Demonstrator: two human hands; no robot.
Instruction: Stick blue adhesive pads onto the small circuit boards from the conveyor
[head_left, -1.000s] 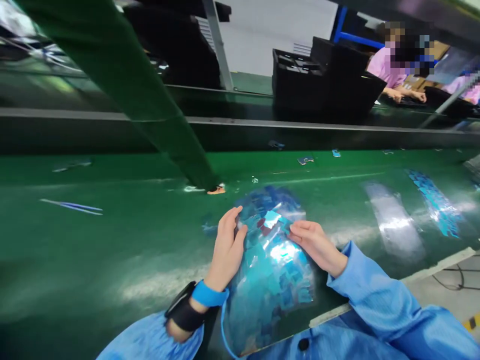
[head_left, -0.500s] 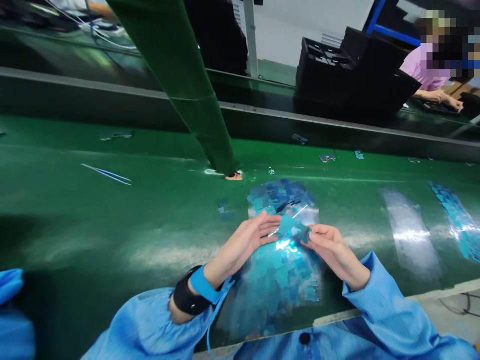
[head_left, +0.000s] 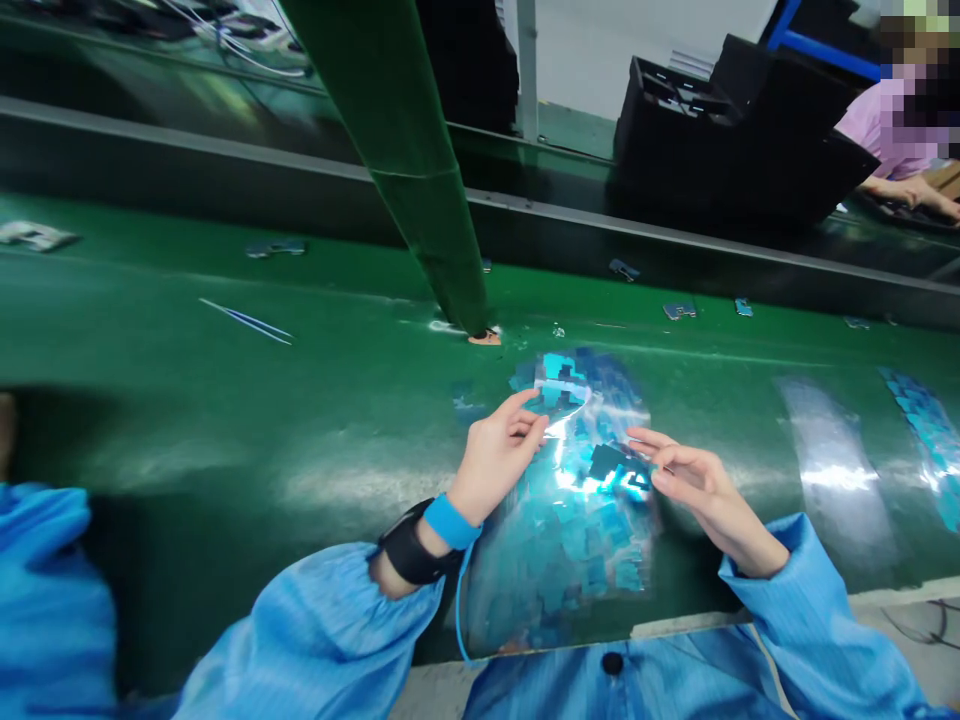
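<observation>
A long sheet of clear plastic (head_left: 495,600) lies before me, covered with several overlapping blue film pieces (head_left: 600,525). At its upper left, my left hand (head_left: 501,448) has its thumb and fingers curled at the edge of a curved, shiny clear film (head_left: 566,392). A blue band (head_left: 451,522) and a black strap circle that wrist. On the right, my right hand (head_left: 694,485) pinches a dark, glossy film piece (head_left: 619,465) between thumb and fingers, just above the sheet. Glare hides some of the piece's outline.
Blue-handled tweezers (head_left: 247,322) lie to the left on the green bench. Several small circuit boards (head_left: 679,311) sit along its back. A green post (head_left: 420,180) slants down in front. More film strips (head_left: 926,440) lie right. A co-worker's sleeve (head_left: 52,590) is at lower left.
My hands have moved apart; earlier they met over one blue piece. The left is now at the clear film, the right holds the dark piece. The whole view has shifted slightly.
</observation>
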